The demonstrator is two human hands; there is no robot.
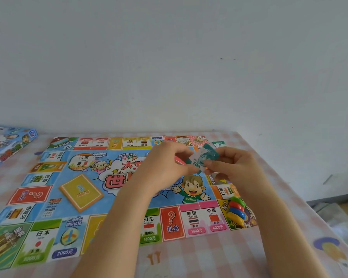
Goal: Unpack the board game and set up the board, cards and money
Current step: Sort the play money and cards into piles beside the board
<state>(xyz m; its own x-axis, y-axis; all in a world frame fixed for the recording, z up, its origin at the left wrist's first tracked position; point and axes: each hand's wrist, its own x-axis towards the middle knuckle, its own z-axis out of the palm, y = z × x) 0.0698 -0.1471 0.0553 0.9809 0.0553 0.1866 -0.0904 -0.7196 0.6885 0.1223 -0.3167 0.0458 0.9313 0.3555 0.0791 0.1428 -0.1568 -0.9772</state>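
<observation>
Board [100,171]: lies flat and unfolded on the table [189,257], printed side up
Notes [201,157]: small bundle of teal paper money, held in the air above the board's far right part, tilted, with "100" readable on the top note
Left hand [165,167]: above the board's centre, fingers curled, thumb and fingertips pinching the left edge of the notes
Right hand [233,167]: above the board's right edge, fingers curled, thumb and forefinger pinching the right side of the notes
Deck [81,192]: yellow stack with an orange edge, lying on the board left of centre, turned at an angle to the board's sides
Tokens [237,210]: green, red, blue and yellow plastic pieces in a tight cluster on the board's near right corner square
Loose note [218,144]: teal and white, on the table just beyond the board's far right corner
Box [6,145]: blue, illustrated, on the table beyond the board's far left corner, partly cut off by the frame
Table: covered in pink checked cloth, showing on all visible sides of the board
</observation>
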